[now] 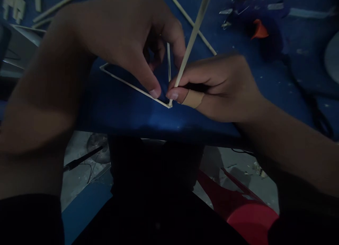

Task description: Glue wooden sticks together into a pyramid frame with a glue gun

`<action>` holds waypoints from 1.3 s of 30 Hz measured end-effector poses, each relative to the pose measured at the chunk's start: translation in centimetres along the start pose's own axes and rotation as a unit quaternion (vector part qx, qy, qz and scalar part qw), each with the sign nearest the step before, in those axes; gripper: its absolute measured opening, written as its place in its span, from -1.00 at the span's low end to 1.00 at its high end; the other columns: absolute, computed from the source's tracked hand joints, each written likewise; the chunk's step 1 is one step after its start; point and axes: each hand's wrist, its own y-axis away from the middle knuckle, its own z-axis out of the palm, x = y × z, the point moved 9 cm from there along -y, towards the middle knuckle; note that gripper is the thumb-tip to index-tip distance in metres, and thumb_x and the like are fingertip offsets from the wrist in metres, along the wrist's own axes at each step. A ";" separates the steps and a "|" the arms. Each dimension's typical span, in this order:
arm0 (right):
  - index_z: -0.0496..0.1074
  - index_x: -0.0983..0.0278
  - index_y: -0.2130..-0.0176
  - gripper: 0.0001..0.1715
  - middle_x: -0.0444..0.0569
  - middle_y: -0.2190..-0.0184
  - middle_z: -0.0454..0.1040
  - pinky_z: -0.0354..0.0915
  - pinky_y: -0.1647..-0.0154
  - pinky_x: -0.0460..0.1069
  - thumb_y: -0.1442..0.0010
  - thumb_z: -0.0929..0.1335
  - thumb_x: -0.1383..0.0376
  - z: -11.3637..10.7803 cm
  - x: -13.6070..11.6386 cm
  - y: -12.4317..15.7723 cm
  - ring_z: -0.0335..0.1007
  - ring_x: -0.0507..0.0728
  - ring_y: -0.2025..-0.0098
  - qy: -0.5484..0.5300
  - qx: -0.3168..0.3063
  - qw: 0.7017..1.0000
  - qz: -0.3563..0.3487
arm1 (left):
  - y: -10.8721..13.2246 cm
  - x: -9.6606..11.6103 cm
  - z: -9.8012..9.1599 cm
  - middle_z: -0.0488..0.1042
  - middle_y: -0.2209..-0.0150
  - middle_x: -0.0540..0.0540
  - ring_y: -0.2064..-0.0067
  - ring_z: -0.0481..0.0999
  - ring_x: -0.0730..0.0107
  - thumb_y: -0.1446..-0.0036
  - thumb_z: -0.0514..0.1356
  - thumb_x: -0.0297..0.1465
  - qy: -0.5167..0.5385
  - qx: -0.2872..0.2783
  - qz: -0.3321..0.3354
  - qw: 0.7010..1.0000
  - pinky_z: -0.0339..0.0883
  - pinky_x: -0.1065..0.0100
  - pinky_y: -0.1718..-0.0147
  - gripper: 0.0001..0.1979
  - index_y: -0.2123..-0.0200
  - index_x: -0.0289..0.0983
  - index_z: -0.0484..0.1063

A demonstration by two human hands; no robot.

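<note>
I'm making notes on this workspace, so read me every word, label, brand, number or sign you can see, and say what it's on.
None: no readable text anywhere.
The tan bandage on the right hand shows no lettering.
The stick it holds shows none either.
Small pale scrap on the blue tabletop: too dim and blurred to tell.

Your stick (194, 33): smooth, matt wood
Your frame (127, 82): matt wood
Your surface (119, 114): smooth, faintly glossy
Your bandage (193, 98): matt, cloth-like
Floor (79, 146) below you: dull
</note>
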 end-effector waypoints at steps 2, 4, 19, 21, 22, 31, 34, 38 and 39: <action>0.64 0.23 0.33 -0.72 -0.18 0.46 0.58 0.28 0.38 -0.05 -0.47 0.51 0.23 0.0 0.2 -0.1 0.43 -0.01 0.45 0.000 -0.006 1.000 -0.001 | 0.7 2.7 1.4 0.74 0.21 -0.08 0.10 0.85 -0.06 0.00 0.48 -0.50 -0.051 -0.063 0.129 0.988 0.72 -0.24 0.09 -0.51 0.04 -0.77 0.61; 0.64 0.21 0.31 -0.70 -0.16 0.45 0.58 0.29 0.36 -0.03 -0.50 0.49 0.18 0.1 0.4 -0.1 0.45 0.01 0.42 0.003 -0.015 1.000 0.004 | 2.2 5.7 1.3 0.76 0.19 -0.05 0.22 0.83 0.34 0.05 0.46 -0.11 0.008 -0.050 0.318 0.947 0.75 0.23 0.20 -0.27 0.02 -0.68 0.65; 0.60 0.26 0.33 -0.55 -0.13 0.43 0.60 0.33 0.29 -0.07 -0.50 0.52 0.01 0.7 0.9 -0.4 0.48 0.00 0.39 -0.033 -0.039 0.999 0.009 | 3.5 5.4 -1.8 0.84 0.12 0.07 0.44 0.73 0.66 -0.37 0.46 -0.44 0.296 0.131 0.503 0.801 0.59 0.65 0.48 -0.82 0.00 -0.36 0.74; 0.59 0.26 0.33 -0.55 -0.14 0.43 0.59 0.32 0.30 -0.07 -0.49 0.52 0.01 0.7 1.0 -0.4 0.47 0.00 0.40 -0.040 -0.039 0.998 0.009 | 3.5 5.1 -2.1 0.84 0.17 0.06 0.50 0.70 0.68 -0.33 0.48 -0.45 0.295 0.161 0.487 0.806 0.56 0.67 0.52 -0.81 0.04 -0.43 0.71; 0.59 0.26 0.33 -0.54 -0.14 0.43 0.59 0.32 0.30 -0.07 -0.49 0.52 0.01 0.7 1.0 -0.4 0.46 0.00 0.40 -0.044 -0.041 0.998 0.012 | 3.5 4.9 -2.1 0.83 0.18 0.04 0.51 0.68 0.70 -0.33 0.48 -0.45 0.295 0.170 0.482 0.807 0.54 0.67 0.52 -0.80 0.05 -0.45 0.69; 0.62 0.26 0.31 -0.58 -0.13 0.42 0.62 0.34 0.27 -0.09 -0.47 0.54 0.02 1.0 1.2 -0.4 0.50 0.01 0.38 -0.065 -0.058 0.996 0.034 | 3.2 3.9 -2.4 0.74 0.36 -0.02 0.56 0.62 0.61 -0.33 0.50 -0.19 0.279 0.186 0.447 0.829 0.43 0.60 0.60 -0.58 0.12 -0.49 0.62; 0.61 0.25 0.30 -0.57 -0.12 0.42 0.62 0.34 0.27 -0.09 -0.47 0.53 0.01 1.0 1.2 -0.5 0.51 0.01 0.37 -0.062 -0.058 0.996 0.030 | 3.4 4.2 -2.2 0.76 0.33 -0.10 0.53 0.67 0.54 -0.33 0.51 -0.25 0.280 0.170 0.447 0.833 0.51 0.55 0.57 -0.59 0.08 -0.54 0.60; 0.61 0.27 0.30 -0.55 -0.12 0.42 0.61 0.33 0.28 -0.10 -0.49 0.52 -0.01 1.1 1.3 -0.4 0.48 0.00 0.38 -0.053 -0.062 0.996 0.031 | 3.6 4.1 -2.3 0.78 0.32 -0.09 0.53 0.67 0.55 -0.30 0.53 -0.26 0.264 0.183 0.447 0.835 0.54 0.54 0.56 -0.59 0.09 -0.54 0.60; 0.61 0.28 0.30 -0.54 -0.12 0.42 0.60 0.32 0.28 -0.10 -0.48 0.52 -0.01 1.1 1.3 -0.4 0.46 -0.01 0.39 -0.053 -0.062 0.996 0.034 | 3.6 4.1 -2.3 0.78 0.31 -0.08 0.52 0.68 0.55 -0.29 0.53 -0.27 0.259 0.184 0.451 0.834 0.55 0.55 0.55 -0.60 0.07 -0.53 0.60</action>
